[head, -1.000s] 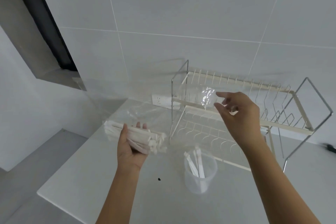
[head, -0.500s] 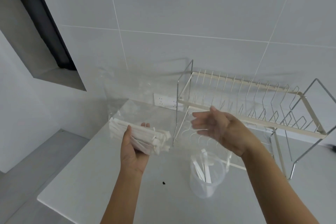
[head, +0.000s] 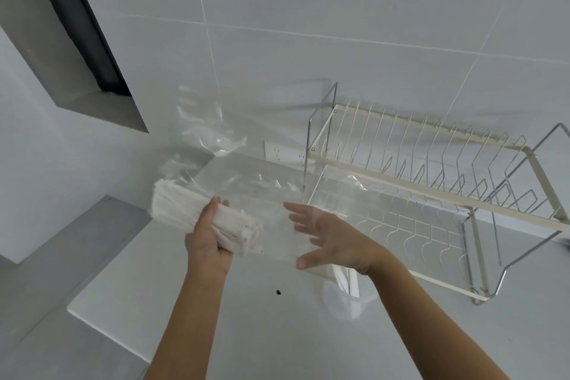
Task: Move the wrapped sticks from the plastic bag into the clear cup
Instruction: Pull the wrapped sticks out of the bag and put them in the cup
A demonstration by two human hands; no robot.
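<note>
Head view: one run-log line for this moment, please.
left hand: holds white wrapped sticks in clear plastic bag | right hand: open at bag mouth | clear plastic cup: few sticks

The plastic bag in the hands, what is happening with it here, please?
A person is emptying a clear plastic bag of paper-wrapped sticks over a white counter. The left hand grips the bundle through the bag. The right hand is open, fingers spread, reaching toward the bag's open end. A few sticks already stand in the clear cup below the right wrist, in front of a wire dish rack.
</note>
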